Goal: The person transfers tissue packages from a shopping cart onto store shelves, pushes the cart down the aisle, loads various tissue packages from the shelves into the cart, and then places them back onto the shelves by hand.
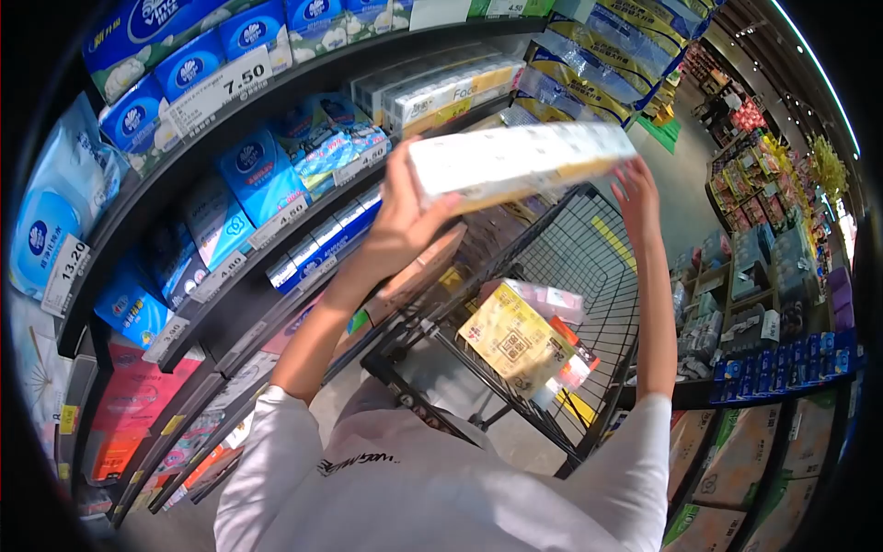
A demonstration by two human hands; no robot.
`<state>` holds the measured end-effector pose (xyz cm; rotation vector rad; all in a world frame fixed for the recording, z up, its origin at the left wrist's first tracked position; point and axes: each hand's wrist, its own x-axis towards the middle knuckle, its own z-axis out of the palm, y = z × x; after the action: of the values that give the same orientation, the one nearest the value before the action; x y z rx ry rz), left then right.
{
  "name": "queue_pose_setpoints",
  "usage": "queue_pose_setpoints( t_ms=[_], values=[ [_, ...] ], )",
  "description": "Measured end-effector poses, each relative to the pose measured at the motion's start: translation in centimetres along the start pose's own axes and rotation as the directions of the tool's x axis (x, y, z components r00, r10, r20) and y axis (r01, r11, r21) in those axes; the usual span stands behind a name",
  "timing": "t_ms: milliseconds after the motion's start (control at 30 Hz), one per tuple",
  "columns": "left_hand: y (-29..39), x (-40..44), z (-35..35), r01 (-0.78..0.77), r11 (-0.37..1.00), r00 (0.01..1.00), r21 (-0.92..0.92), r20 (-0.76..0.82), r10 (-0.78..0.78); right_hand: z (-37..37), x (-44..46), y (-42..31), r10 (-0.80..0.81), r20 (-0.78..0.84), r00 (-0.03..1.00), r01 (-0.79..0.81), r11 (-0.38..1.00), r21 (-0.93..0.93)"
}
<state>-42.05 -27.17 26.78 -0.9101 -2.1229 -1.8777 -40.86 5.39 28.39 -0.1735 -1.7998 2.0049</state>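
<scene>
A long white tissue pack (524, 158) is held up level above the shopping cart, somewhat blurred. My left hand (405, 207) grips its left end, with the thumb along the near side. At its right end my right hand (635, 193) touches the corner, fingers slightly spread and partly behind the pack. Below, in the black wire cart (598, 267), lie a yellow pack (515, 339), a pale pink pack (552, 300) and a small orange-and-white item (575, 354).
Shelves with blue tissue packs (262, 170) and price tags curve along the left. Another white multipack (441, 92) sits on the shelf beyond my left hand. Stacked goods (736, 304) and a low shelf of cartons (727, 460) stand on the right, past the cart.
</scene>
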Motion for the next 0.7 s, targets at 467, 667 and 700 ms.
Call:
queue_pose_setpoints(
  t_ms=[467,667,700],
  values=[
    [-7.4,9.3,-4.4,-0.137,0.976,0.925,0.168,-0.332,0.186,13.6,18.7,3.3,0.016,0.206,0.978,-0.013,1.0,-0.014],
    [-9.1,12.5,-4.2,0.101,0.956,0.944,0.274,-0.33,-0.005,15.3,26.3,7.7,-0.014,0.016,1.0,0.019,0.942,-0.335],
    [-8.6,12.7,-4.1,0.13,0.943,0.957,0.307,-0.289,-0.038,15.3,27.5,8.9,-0.121,-0.049,0.991,0.08,0.862,-0.501]
  ],
)
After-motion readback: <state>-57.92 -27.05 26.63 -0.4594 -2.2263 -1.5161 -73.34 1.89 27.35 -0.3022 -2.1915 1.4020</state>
